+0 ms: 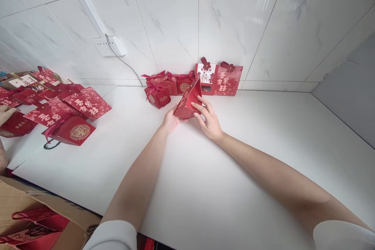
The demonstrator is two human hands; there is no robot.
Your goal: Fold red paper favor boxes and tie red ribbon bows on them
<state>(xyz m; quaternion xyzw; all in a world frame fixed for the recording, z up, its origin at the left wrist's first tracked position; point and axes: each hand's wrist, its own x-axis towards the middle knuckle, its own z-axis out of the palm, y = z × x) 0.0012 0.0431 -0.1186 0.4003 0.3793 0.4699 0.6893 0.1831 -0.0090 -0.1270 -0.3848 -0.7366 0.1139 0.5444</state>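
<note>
A red paper gift bag with pale printing is held tilted above the white table, its side turned toward me. My left hand grips it low on the left, with the fingers partly hidden underneath. On the right, my right hand has its fingers pressed against the bag's plain red side. Just behind stand several red boxes with ribbon bows. Beside them, a red bag with a printed couple picture and a patterned red bag lean near the wall.
More red bags and a ribboned box crowd the table's left side. Another person's hand rests there at the left edge. Below is a cardboard carton holding red bags. A cable runs from the wall socket.
</note>
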